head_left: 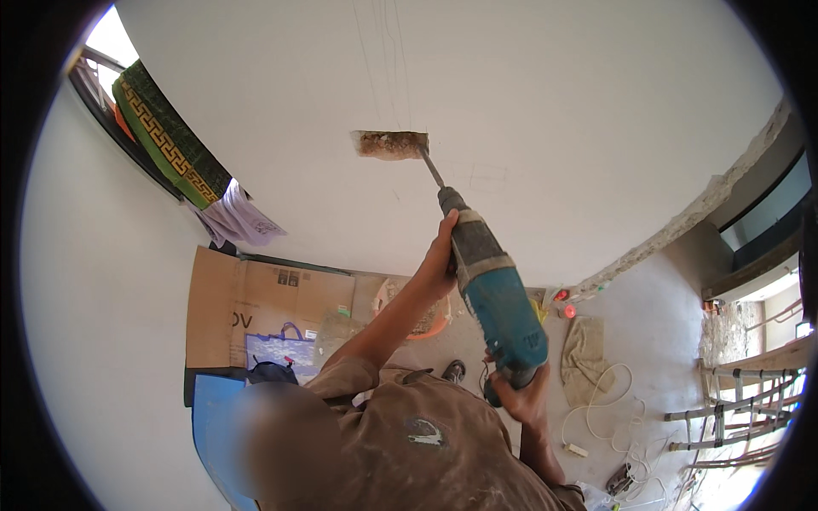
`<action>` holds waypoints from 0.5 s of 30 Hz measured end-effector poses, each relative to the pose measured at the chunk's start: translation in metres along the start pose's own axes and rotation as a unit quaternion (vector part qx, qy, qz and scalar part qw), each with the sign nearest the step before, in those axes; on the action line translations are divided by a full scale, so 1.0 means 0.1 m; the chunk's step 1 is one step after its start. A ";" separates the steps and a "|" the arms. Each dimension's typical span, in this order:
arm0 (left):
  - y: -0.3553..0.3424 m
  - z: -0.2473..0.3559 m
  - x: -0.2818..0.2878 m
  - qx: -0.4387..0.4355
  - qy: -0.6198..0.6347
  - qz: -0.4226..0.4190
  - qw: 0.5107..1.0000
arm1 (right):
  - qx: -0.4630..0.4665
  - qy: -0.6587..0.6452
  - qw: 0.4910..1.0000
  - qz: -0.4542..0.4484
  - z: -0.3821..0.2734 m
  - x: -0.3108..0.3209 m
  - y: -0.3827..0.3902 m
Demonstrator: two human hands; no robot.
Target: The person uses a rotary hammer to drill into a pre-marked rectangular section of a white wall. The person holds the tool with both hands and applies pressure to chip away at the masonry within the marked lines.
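Note:
A teal and black rotary hammer [494, 294] slants up toward the white wall [281, 111], held in both hands. My left hand [441, 254] is wrapped round its dark front section, just behind the chuck. Lower down, my right hand [521, 399] grips the rear handle; the trigger is hidden. The long metal bit [433, 166] reaches the right end of a shallow rectangular recess [390, 145], whose rough brown inside is exposed. Thin pencil lines run up the wall above this recess, and a faint drawn rectangle [488, 176] lies to its right.
An orange basin [436, 326] with rubble stands by the wall's foot, near cardboard [290, 298] and a blue-white bag [281, 351]. On the right floor lie a sack [584, 353] and a loose white cable [632, 393]. A ladder-like frame [737, 413] stands farther right. Green cloth [166, 145] hangs upper left.

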State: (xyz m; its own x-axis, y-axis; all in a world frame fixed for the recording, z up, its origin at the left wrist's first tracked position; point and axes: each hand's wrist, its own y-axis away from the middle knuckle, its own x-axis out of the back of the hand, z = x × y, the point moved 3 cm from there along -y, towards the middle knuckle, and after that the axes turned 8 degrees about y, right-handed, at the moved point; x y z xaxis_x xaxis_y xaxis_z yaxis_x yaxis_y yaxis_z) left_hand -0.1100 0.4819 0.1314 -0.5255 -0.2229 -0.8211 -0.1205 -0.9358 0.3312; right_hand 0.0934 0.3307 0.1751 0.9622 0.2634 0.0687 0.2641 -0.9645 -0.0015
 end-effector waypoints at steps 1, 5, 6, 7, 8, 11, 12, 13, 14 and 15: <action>0.07 -0.03 0.04 0.011 0.004 0.000 1.000 | 0.002 0.013 1.000 -0.002 -0.06 -0.05 0.10; 0.29 -0.08 0.14 0.039 0.000 -0.008 0.999 | 0.069 0.045 0.996 -0.026 0.01 -0.24 0.40; 0.28 -0.04 0.18 0.042 0.008 -0.019 0.999 | 0.096 0.058 0.993 -0.026 0.02 -0.30 0.41; 0.24 0.00 0.24 0.046 0.016 -0.030 0.998 | 0.112 0.108 0.986 -0.056 0.01 -0.35 0.38; 0.22 0.06 0.29 0.049 0.021 -0.040 0.998 | 0.103 0.115 0.987 -0.046 0.06 -0.43 0.33; 0.13 0.27 0.41 0.038 -0.019 -0.057 0.997 | 0.099 0.102 0.990 0.009 0.31 -0.84 0.15; 0.10 0.33 0.45 0.038 -0.041 -0.057 0.997 | 0.068 0.061 0.995 0.028 0.34 -0.93 0.17; 0.06 0.34 0.54 0.050 -0.032 -0.090 0.994 | 0.037 0.019 0.998 0.043 0.39 -1.03 0.20; 0.07 0.39 0.57 0.057 -0.040 -0.087 0.994 | 0.004 -0.024 0.998 0.060 0.40 -1.13 0.23; 0.06 0.43 0.58 0.065 -0.048 -0.084 0.993 | 0.002 -0.017 0.997 0.074 0.37 -1.22 0.22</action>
State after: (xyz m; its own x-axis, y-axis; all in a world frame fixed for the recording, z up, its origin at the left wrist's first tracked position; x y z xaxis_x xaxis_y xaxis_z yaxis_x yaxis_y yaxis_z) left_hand -0.1771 0.4747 0.1059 -0.5661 -0.0340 -0.8236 -0.3172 -0.9132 0.2558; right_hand -0.0155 0.2776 0.1295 0.9922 0.1196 0.0337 0.1201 -0.9927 -0.0123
